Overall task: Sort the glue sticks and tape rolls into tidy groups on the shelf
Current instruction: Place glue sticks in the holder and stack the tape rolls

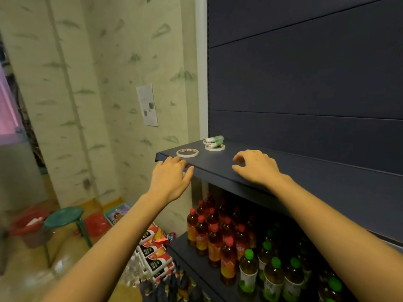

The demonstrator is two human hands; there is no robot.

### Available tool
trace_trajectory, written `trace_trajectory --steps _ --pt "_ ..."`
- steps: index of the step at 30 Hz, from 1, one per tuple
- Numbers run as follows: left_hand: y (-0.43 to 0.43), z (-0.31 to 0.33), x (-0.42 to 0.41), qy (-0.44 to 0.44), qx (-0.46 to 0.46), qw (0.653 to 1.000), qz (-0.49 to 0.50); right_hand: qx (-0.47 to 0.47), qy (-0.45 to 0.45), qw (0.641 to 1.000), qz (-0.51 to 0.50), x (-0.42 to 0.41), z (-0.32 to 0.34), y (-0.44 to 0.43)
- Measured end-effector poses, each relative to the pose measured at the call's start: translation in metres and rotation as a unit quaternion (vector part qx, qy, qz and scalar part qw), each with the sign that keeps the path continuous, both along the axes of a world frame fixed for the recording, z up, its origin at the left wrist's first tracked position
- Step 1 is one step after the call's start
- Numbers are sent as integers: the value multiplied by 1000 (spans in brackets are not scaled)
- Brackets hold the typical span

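A dark grey shelf [218, 166] holds the items near its left end. One flat tape roll [187, 153] lies close to the front left corner. Behind it, another tape roll [214, 148] lies flat with a glue stick [213, 145] across it, and a green and white glue stick [214, 139] rests on a further roll by the back panel. My left hand [171, 177] hovers at the shelf's front edge, just before the near roll, fingers slightly curled, holding nothing. My right hand [255, 166] is over the shelf, fingers apart, empty.
Red-capped and green-capped drink bottles [229, 238] fill the lower shelf. Snack packets [154, 251] are stacked on the floor at the left. A green stool [64, 217] and red baskets stand by the wall. The dark back panel [305, 73] rises behind the shelf.
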State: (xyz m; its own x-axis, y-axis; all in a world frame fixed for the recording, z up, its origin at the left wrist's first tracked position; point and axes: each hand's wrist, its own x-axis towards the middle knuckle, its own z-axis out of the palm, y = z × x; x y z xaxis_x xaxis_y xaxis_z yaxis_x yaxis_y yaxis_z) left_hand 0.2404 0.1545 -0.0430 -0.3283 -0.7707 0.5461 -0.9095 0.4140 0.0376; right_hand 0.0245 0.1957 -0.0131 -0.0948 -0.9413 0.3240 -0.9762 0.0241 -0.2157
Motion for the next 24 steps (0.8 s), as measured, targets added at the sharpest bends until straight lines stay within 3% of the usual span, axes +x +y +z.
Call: trace_trajectory --steps 11,24 --pt "-141 -4 22 9 -5 1000 -11 1 -8 999 -37 15 14 -158" --pt "-286 -10 22 25 49 998 -24 24 -76 981 -179 -7 -5 -312"
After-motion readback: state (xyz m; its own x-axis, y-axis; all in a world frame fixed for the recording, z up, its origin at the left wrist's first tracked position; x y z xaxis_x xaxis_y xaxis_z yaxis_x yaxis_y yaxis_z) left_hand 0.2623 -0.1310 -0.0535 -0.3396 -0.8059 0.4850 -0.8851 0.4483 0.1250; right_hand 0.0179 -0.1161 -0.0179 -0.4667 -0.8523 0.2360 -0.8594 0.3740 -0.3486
